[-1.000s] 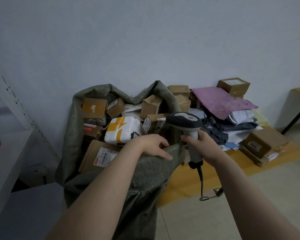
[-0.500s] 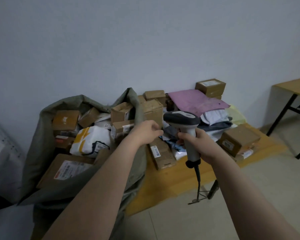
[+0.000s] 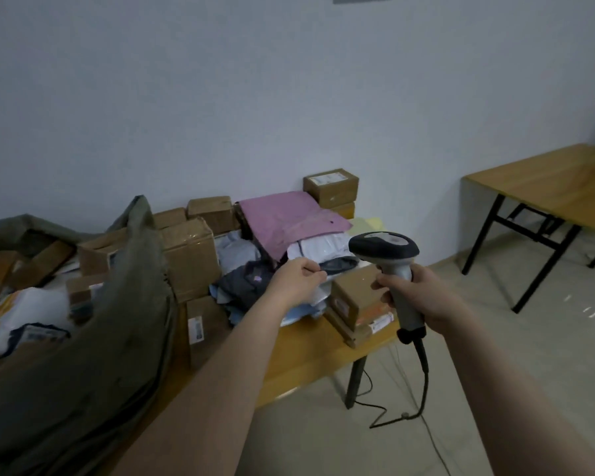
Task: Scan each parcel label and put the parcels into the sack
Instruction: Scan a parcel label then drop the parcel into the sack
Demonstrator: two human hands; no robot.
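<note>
Parcel pile of brown cardboard boxes and soft plastic mailers point(image 3: 193, 259) covers the light wooden table point(image 3: 310, 359) ahead of both hands. The left hand point(image 3: 298, 281) reaches into the pile with its fingers curled. Its thumb and forefinger meet at the edge of a dark grey plastic mailer point(image 3: 339, 264), but I cannot tell whether they actually pinch it. Just beyond that hand lies a flat pink plastic mailer point(image 3: 289, 218), with a white plastic mailer point(image 3: 323, 247) tucked beneath it. The right hand point(image 3: 423, 297) grips the handle of a grey-and-black handheld barcode scanner point(image 3: 385, 247), whose head stands above the fist. A black cable point(image 3: 425, 369) hangs from the handle down to the floor. Below the scanner's head, between the two hands, sits a small brown cardboard box point(image 3: 352, 293). Left of the left forearm stands the olive-green woven sack point(image 3: 93, 355), open, with more cardboard boxes showing inside it.
</note>
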